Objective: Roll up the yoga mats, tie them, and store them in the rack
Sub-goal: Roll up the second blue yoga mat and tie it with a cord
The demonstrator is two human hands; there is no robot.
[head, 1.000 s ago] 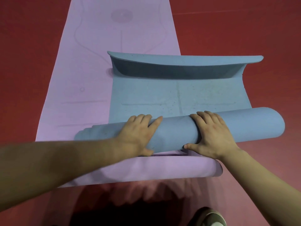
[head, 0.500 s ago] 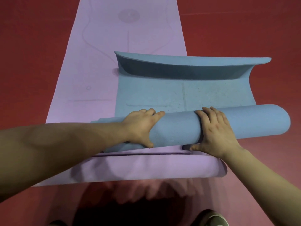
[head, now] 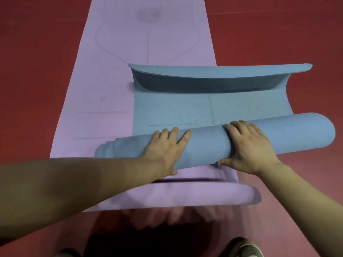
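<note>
Roll of blue mat (head: 204, 145) across near end of purple mat (head: 111, 80), overhanging its right edge onto red floor (head: 37, 71); left hand (head: 165, 149), right hand (head: 248, 145) wrapped over roll, thumbs at near side.

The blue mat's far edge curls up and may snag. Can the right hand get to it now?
Probably yes: only flat mat lies between the right hand and that curled edge, though it must let go of the roll.
</note>
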